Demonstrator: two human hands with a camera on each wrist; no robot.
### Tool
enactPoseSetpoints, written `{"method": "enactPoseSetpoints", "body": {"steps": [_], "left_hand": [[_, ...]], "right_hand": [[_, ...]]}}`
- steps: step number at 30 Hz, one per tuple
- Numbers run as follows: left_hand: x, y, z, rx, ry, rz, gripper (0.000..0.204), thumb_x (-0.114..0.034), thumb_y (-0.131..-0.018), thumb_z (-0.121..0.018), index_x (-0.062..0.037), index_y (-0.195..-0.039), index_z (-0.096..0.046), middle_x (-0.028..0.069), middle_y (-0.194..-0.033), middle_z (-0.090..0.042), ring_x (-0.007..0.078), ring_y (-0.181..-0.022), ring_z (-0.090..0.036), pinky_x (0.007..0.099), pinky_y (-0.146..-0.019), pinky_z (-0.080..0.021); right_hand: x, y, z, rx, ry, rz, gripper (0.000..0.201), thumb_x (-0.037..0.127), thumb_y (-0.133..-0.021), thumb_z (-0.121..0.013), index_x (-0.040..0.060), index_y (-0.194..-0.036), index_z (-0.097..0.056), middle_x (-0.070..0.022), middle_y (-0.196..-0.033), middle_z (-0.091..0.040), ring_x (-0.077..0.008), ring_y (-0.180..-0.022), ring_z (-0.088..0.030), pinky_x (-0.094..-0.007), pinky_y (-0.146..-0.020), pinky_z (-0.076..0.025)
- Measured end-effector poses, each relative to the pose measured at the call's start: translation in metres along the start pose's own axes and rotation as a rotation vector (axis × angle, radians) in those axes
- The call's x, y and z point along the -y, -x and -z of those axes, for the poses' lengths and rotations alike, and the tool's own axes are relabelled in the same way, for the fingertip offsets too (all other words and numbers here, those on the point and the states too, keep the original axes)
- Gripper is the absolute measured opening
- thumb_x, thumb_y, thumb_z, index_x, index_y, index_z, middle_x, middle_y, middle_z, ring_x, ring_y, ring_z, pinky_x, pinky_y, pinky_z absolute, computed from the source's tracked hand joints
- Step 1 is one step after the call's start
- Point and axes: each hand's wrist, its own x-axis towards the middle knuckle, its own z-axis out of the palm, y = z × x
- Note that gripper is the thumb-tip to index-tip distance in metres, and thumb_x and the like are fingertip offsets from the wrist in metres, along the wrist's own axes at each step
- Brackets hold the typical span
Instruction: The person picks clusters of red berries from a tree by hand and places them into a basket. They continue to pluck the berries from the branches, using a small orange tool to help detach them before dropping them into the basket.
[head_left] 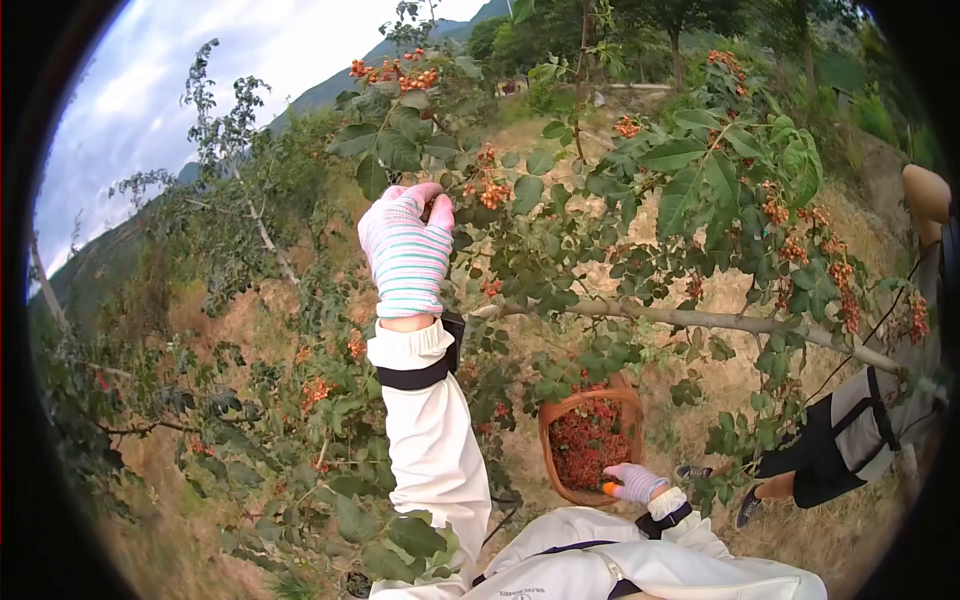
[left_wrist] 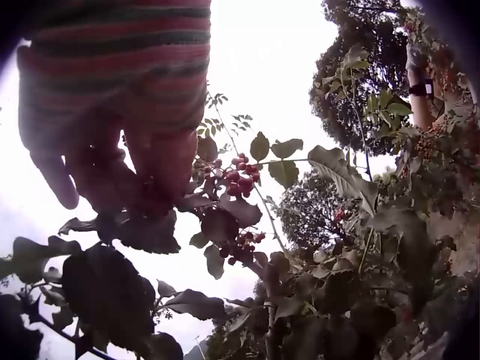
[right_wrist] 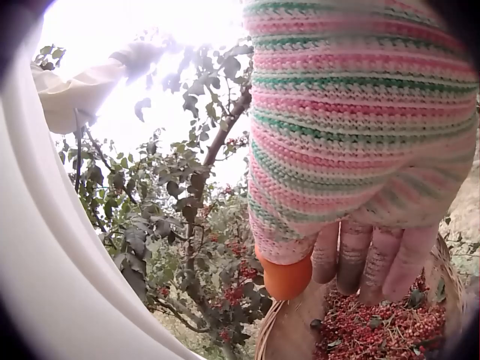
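Observation:
My left hand (head_left: 408, 245), in a striped knitted glove, reaches up to a leafy branch of a berry-bearing bush. In the left wrist view its fingers (left_wrist: 161, 161) curl at the dark leaves (left_wrist: 146, 229) of the twig, whose stem is partly hidden. A cluster of small red berries (left_wrist: 241, 178) hangs right beside them. Low down, my right hand (head_left: 635, 482) hovers over a wicker basket (head_left: 549, 455) holding loose red berries (right_wrist: 379, 326). Its gloved fingers (right_wrist: 375, 262) extend loosely downward, and an orange cap (right_wrist: 286, 279) covers the thumb.
A bare, thick branch (head_left: 690, 318) crosses in front of me at the right. More orange-red berry clusters (head_left: 845, 285) hang among leaves there. Another person's leg in black shorts (head_left: 815, 455) shows at the far right. Dense foliage (head_left: 270, 440) fills the left side.

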Motion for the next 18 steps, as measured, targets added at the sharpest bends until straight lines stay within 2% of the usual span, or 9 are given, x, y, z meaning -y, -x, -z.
{"method": "enactPoseSetpoints", "body": {"steps": [3, 5, 7, 9, 11, 13, 15, 18], "left_hand": [[0.001, -0.005, 0.003, 0.031, 0.008, 0.007, 0.016, -0.014, -0.076, -0.064, -0.0022, -0.086, -0.068, 0.0103, -0.076, -0.062, 0.0211, -0.067, -0.061, 0.0293, -0.065, -0.048], [0.002, -0.008, 0.007, 0.175, -0.191, -0.046, 0.017, -0.016, -0.073, -0.065, -0.0028, -0.083, -0.068, 0.01, -0.074, -0.062, 0.0217, -0.067, -0.062, 0.0304, -0.066, -0.048], [0.003, -0.008, 0.004, 0.132, -0.24, -0.079, 0.018, -0.018, -0.07, -0.066, -0.0036, -0.08, -0.069, 0.0101, -0.072, -0.062, 0.0227, -0.067, -0.062, 0.031, -0.066, -0.048], [0.002, -0.009, 0.001, -0.004, -0.268, 0.043, 0.018, -0.02, -0.071, -0.064, -0.0042, -0.079, -0.069, 0.0106, -0.072, -0.063, 0.0239, -0.067, -0.062, 0.0322, -0.065, -0.048], [0.012, -0.01, -0.004, -0.189, -0.316, 0.036, 0.022, -0.024, -0.072, -0.063, -0.0053, -0.082, -0.07, 0.012, -0.073, -0.063, 0.0252, -0.066, -0.061, 0.0343, -0.063, -0.047], [0.012, -0.013, -0.001, -0.292, -0.309, 0.194, 0.022, -0.022, -0.074, -0.064, -0.0035, -0.084, -0.069, 0.0109, -0.075, -0.064, 0.0219, -0.066, -0.061, 0.0321, -0.062, -0.047], [0.027, -0.017, 0.013, -0.561, 0.014, 0.243, 0.015, -0.012, -0.08, -0.065, 0.0004, -0.087, -0.067, 0.0062, -0.081, -0.066, 0.0111, -0.07, -0.059, 0.0257, -0.065, -0.048], [0.032, -0.02, 0.028, -0.745, 0.537, 0.278, 0.016, -0.011, -0.085, -0.061, -0.0014, -0.098, -0.063, 0.006, -0.085, -0.065, 0.0122, -0.074, -0.06, 0.0253, -0.067, -0.048]], "right_hand": [[-0.001, -0.003, 0.002, 0.018, 0.01, -0.01, 0.05, 0.038, -0.083, -0.053, 0.0055, -0.121, -0.051, -0.0223, -0.11, -0.055, -0.0371, -0.102, -0.053, -0.0411, -0.088, -0.043], [0.004, -0.001, 0.004, 0.04, 0.019, -0.043, 0.05, 0.037, -0.083, -0.053, 0.0058, -0.121, -0.051, -0.0222, -0.11, -0.055, -0.0371, -0.102, -0.053, -0.0415, -0.088, -0.043], [-0.001, -0.003, -0.001, 0.032, 0.017, -0.017, 0.05, 0.037, -0.082, -0.054, 0.0062, -0.121, -0.051, -0.022, -0.11, -0.055, -0.0371, -0.102, -0.053, -0.0416, -0.087, -0.043], [-0.002, -0.006, -0.001, 0.023, 0.017, 0.011, 0.05, 0.037, -0.082, -0.054, 0.0065, -0.121, -0.051, -0.0218, -0.11, -0.055, -0.037, -0.102, -0.054, -0.0418, -0.087, -0.043], [0.001, -0.005, 0.0, 0.017, -0.001, 0.012, 0.049, 0.037, -0.082, -0.054, 0.0074, -0.121, -0.051, -0.0218, -0.111, -0.055, -0.0366, -0.101, -0.054, -0.0417, -0.087, -0.044], [0.006, -0.001, 0.002, 0.002, -0.004, 0.016, 0.049, 0.037, -0.082, -0.054, 0.0074, -0.121, -0.051, -0.0217, -0.111, -0.055, -0.0365, -0.102, -0.054, -0.0416, -0.087, -0.044], [0.009, -0.007, 0.007, -0.029, -0.008, 0.028, 0.049, 0.036, -0.082, -0.054, 0.0073, -0.121, -0.05, -0.0216, -0.111, -0.055, -0.0363, -0.102, -0.054, -0.0414, -0.087, -0.044], [0.004, -0.01, -0.001, 0.068, 0.04, -0.019, 0.05, 0.037, -0.082, -0.054, 0.0072, -0.121, -0.05, -0.0212, -0.112, -0.055, -0.0366, -0.105, -0.052, -0.0414, -0.089, -0.043]]}}
